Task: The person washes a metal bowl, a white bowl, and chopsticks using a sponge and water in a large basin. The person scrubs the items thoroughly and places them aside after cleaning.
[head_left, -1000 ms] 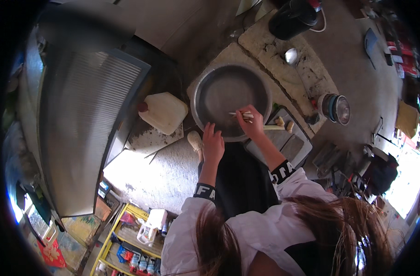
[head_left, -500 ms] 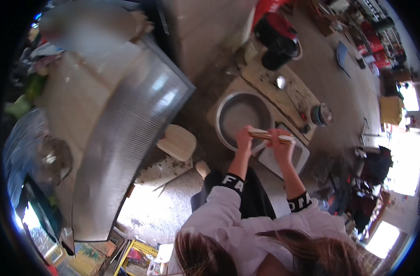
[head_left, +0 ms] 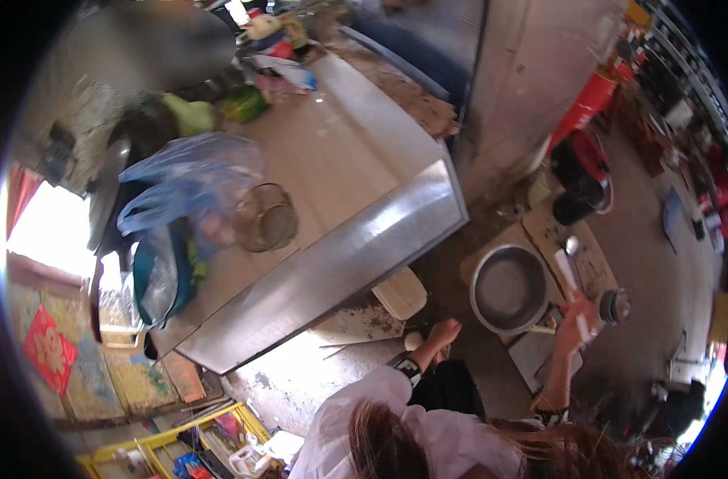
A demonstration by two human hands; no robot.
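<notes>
My right hand is closed around a long, thin white object whose exact kind I cannot make out. It sticks out past both sides of my fist, above the right side of the low boards. Beside it, to the left, stands a round metal basin with nothing visible inside. A grey flat board or tray lies just below the basin, partly under my right forearm. My left hand is over my lap with its fingers curled, and no held thing shows in it.
A metal-edged table fills the left, bearing a blue plastic bag, a glass jar and a teal basin. A metal ladle, a lidded jar and a black bucket are on the right. A cream lid-like board leans below the table.
My hands have parted: both held the long object together, and now only the right does. My left hand has drawn back to my lap. The view has turned left.
</notes>
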